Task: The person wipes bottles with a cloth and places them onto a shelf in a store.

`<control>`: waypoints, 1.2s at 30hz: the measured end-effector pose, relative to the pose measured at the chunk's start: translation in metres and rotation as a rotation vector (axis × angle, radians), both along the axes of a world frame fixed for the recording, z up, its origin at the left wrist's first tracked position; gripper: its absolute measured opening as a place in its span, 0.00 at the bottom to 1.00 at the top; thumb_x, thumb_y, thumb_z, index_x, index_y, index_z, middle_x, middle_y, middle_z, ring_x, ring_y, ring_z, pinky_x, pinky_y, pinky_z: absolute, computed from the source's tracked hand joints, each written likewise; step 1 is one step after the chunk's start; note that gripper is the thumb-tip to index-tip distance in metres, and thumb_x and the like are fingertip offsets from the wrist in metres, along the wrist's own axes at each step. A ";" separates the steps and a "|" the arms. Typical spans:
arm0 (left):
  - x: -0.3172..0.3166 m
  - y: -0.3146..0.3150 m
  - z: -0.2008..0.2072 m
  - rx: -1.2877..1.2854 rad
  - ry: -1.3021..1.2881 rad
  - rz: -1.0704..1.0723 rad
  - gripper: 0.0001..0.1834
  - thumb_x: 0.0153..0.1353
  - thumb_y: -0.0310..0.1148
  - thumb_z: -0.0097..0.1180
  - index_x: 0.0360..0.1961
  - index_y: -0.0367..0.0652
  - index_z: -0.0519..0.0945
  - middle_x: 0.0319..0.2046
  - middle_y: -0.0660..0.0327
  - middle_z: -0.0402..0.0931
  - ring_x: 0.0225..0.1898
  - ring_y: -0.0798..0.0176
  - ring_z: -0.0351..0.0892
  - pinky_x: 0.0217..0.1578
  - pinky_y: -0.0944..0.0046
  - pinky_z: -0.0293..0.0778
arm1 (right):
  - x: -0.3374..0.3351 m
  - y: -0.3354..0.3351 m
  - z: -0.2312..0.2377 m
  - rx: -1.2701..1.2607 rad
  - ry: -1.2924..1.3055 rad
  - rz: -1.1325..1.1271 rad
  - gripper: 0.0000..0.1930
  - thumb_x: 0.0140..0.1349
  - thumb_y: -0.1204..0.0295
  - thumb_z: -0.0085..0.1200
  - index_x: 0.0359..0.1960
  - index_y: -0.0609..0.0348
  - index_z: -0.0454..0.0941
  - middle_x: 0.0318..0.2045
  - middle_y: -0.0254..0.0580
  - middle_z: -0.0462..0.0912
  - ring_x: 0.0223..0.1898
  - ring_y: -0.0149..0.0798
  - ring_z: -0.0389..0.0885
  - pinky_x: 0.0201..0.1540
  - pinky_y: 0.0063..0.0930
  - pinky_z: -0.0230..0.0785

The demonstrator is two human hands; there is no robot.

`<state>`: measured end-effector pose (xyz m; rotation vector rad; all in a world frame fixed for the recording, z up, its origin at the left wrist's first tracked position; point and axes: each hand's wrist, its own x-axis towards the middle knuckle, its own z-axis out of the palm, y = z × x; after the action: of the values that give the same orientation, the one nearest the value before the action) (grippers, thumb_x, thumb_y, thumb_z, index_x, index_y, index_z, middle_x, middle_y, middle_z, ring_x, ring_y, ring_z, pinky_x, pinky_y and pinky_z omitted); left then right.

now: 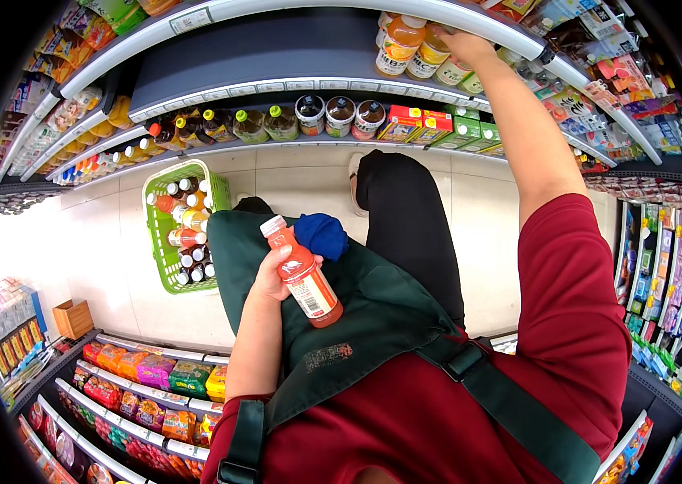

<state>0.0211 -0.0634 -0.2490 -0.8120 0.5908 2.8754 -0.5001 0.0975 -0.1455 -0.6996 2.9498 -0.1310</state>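
Note:
My left hand [275,276] is wrapped around a plastic bottle of reddish-orange juice [305,282], white cap up and tilted over my lap. A bunched dark blue cloth [321,235] lies just beyond it on my green apron. At the upper right, my right arm stretches to the shelf, where my right hand [467,48] closes over the top of a yellow juice bottle [428,60]; its cap is hidden by the fingers. Left of that stands an orange juice bottle [400,47], and a bottle with a pale green label [452,73] is to the right.
A green plastic basket [153,235] with several drink bottles stands on the floor at the left. Bottles and cartons [438,126] line the lower shelf ahead. Racks of packaged snacks [155,373] stand behind me at the left. A wooden box [73,319] sits at the far left.

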 end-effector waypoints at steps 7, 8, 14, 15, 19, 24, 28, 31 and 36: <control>0.000 -0.001 0.001 0.000 -0.001 -0.004 0.23 0.53 0.39 0.58 0.51 0.53 0.70 0.35 0.47 0.79 0.38 0.45 0.82 0.40 0.46 0.79 | 0.007 -0.001 -0.008 -0.286 0.127 0.035 0.27 0.61 0.46 0.49 0.55 0.50 0.72 0.31 0.43 0.83 0.15 0.33 0.77 0.29 0.29 0.74; 0.000 -0.001 0.001 -0.004 0.000 -0.005 0.23 0.53 0.39 0.58 0.51 0.53 0.70 0.35 0.47 0.79 0.38 0.45 0.82 0.40 0.46 0.80 | 0.004 0.000 -0.010 -0.245 0.119 0.042 0.27 0.61 0.46 0.49 0.55 0.50 0.72 0.31 0.43 0.83 0.15 0.33 0.77 0.29 0.29 0.74; 0.002 -0.001 0.001 -0.010 -0.008 0.003 0.23 0.53 0.39 0.58 0.51 0.53 0.70 0.35 0.48 0.79 0.38 0.45 0.82 0.40 0.46 0.80 | -0.005 0.001 -0.019 -0.097 0.100 0.065 0.27 0.62 0.45 0.47 0.54 0.51 0.72 0.28 0.41 0.82 0.15 0.32 0.77 0.28 0.28 0.74; 0.000 -0.001 0.001 -0.008 -0.002 0.000 0.23 0.53 0.39 0.58 0.51 0.53 0.70 0.35 0.48 0.79 0.38 0.45 0.82 0.40 0.46 0.79 | -0.009 0.005 -0.020 -0.079 0.108 0.067 0.27 0.62 0.45 0.47 0.54 0.51 0.73 0.27 0.41 0.82 0.15 0.32 0.77 0.28 0.28 0.74; -0.002 -0.001 0.001 -0.001 0.007 -0.010 0.22 0.53 0.38 0.58 0.50 0.54 0.71 0.35 0.49 0.79 0.39 0.45 0.81 0.40 0.46 0.79 | -0.023 0.009 -0.027 -0.047 0.146 0.072 0.27 0.62 0.45 0.46 0.53 0.51 0.73 0.25 0.39 0.82 0.15 0.31 0.77 0.28 0.28 0.74; 0.002 -0.002 -0.002 0.003 -0.011 -0.004 0.22 0.53 0.39 0.58 0.50 0.54 0.71 0.36 0.50 0.79 0.39 0.45 0.81 0.41 0.45 0.79 | 0.004 -0.003 -0.014 -0.203 0.081 0.036 0.27 0.63 0.45 0.45 0.52 0.52 0.73 0.24 0.39 0.82 0.16 0.30 0.77 0.28 0.28 0.74; -0.001 0.000 0.002 -0.010 -0.006 -0.008 0.25 0.54 0.39 0.59 0.52 0.51 0.68 0.35 0.49 0.78 0.38 0.46 0.82 0.40 0.48 0.80 | 0.000 0.002 -0.012 -0.168 0.064 0.012 0.27 0.63 0.45 0.45 0.52 0.52 0.73 0.28 0.40 0.83 0.17 0.31 0.78 0.28 0.28 0.74; -0.002 0.000 0.003 -0.014 -0.016 -0.005 0.26 0.53 0.39 0.60 0.53 0.50 0.66 0.35 0.48 0.78 0.37 0.47 0.82 0.39 0.49 0.80 | 0.002 0.001 -0.011 -0.177 0.077 0.008 0.28 0.62 0.44 0.45 0.52 0.53 0.73 0.29 0.40 0.83 0.18 0.31 0.79 0.31 0.29 0.74; -0.002 -0.001 0.002 -0.004 -0.014 -0.013 0.27 0.53 0.39 0.60 0.54 0.50 0.66 0.35 0.48 0.78 0.38 0.46 0.82 0.40 0.48 0.80 | 0.011 -0.002 -0.007 -0.218 0.097 -0.002 0.30 0.61 0.42 0.44 0.52 0.55 0.73 0.27 0.42 0.82 0.21 0.34 0.81 0.36 0.31 0.74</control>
<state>0.0194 -0.0640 -0.2470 -0.8250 0.5989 2.8556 -0.4888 0.0956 -0.1527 -0.7491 3.0593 -0.4370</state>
